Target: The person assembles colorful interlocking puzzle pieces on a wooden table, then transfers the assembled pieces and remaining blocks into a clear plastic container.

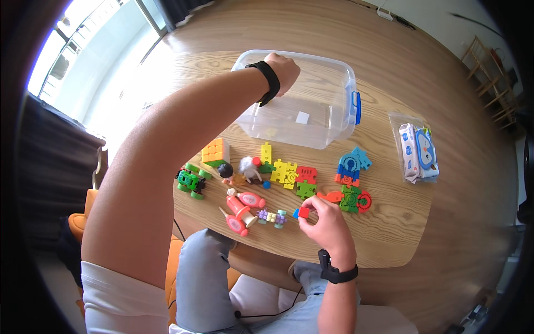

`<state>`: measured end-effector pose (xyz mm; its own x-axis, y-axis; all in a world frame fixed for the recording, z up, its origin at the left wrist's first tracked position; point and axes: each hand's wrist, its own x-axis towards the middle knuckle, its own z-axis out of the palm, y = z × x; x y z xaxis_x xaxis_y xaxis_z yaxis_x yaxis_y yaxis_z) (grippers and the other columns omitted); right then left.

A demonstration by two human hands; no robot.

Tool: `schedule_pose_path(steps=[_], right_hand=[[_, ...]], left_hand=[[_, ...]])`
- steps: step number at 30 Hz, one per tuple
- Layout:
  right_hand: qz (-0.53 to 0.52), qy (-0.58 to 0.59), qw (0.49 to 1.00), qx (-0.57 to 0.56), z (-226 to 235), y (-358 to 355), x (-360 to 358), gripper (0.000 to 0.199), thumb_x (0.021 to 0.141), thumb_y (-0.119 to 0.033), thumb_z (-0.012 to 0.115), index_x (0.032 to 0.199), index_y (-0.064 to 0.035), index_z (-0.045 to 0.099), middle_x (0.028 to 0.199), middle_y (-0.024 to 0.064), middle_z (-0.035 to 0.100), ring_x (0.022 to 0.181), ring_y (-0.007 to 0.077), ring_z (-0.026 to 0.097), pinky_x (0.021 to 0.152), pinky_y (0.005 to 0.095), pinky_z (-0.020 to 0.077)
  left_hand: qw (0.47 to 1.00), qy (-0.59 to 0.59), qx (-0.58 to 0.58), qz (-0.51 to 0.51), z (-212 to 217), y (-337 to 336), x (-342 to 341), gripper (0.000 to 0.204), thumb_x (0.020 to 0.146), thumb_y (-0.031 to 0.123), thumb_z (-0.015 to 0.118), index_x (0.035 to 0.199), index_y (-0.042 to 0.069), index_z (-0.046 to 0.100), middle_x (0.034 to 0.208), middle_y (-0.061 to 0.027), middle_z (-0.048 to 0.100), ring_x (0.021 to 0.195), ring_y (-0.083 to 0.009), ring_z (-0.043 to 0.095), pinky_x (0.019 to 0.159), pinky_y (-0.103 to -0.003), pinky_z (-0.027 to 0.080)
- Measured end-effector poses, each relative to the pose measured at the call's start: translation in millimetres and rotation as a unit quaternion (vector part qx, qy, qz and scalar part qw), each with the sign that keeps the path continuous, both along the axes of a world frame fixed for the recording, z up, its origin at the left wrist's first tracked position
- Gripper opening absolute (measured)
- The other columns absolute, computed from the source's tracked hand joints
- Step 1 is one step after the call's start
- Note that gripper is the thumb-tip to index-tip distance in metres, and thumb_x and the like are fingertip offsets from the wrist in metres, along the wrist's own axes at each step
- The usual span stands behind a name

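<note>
Head view: the left hand (283,69) reaches over the rim of the clear plastic bin (328,119) at the far side of the wooden worktop (400,217); its grip is turned away, so I cannot tell whether it is open or closed. The right hand (325,222) pinches a small red block (303,212) at the near edge, just beside the interlocking puzzle pieces (347,192).

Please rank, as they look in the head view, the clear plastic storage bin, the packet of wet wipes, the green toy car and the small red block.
1. Clear plastic storage bin.
2. Packet of wet wipes.
3. Green toy car.
4. Small red block, pinched by the right hand.
</note>
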<state>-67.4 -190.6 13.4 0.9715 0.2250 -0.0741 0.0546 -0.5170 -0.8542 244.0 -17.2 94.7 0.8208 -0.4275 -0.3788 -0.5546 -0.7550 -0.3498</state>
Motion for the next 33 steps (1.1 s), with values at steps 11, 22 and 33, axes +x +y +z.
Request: schedule_pose_path(steps=[11, 22, 33], right_hand=[[0.006, 0.001, 1.0, -0.02, 1.0, -0.1, 2.6, 0.02, 0.082, -0.004, 0.077, 0.097, -0.0014, 0.065, 0.092, 0.0161, 0.073, 0.089, 0.0339, 0.071, 0.078, 0.042, 0.0564], [0.007, -0.015, 1.0, -0.012, -5.1, 0.0, 1.3, 0.019, 0.083, -0.007, 0.076, 0.096, -0.0047, 0.062, 0.088, 0.0138, 0.069, 0.084, 0.036, 0.067, 0.072, 0.0465, 0.0538], [0.01, 0.006, 0.999, -0.036, 1.9, -0.5, 0.0, 0.022, 0.083, -0.008, 0.078, 0.099, -0.0034, 0.064, 0.096, 0.0159, 0.072, 0.093, 0.035, 0.07, 0.079, 0.0441, 0.0557]], left_hand=[[0.998, 0.04, -0.016, 0.053, -34.8, 5.0, 10.9, 0.036, 0.069, 0.018, 0.093, 0.1, 0.004, 0.08, 0.095, -0.0131, 0.079, 0.091, -0.0294, 0.076, 0.075, -0.038, 0.059], [0.998, -0.052, -0.024, 0.013, -69.2, 5.5, 8.8, 0.028, 0.074, 0.017, 0.089, 0.098, 0.006, 0.08, 0.102, -0.0149, 0.078, 0.096, -0.0336, 0.076, 0.077, -0.042, 0.061], [0.994, 0.043, -0.061, 0.083, -13.5, -3.0, 2.6, 0.027, 0.08, 0.017, 0.082, 0.101, 0.001, 0.076, 0.101, -0.0173, 0.076, 0.092, -0.0312, 0.076, 0.07, -0.039, 0.061]])
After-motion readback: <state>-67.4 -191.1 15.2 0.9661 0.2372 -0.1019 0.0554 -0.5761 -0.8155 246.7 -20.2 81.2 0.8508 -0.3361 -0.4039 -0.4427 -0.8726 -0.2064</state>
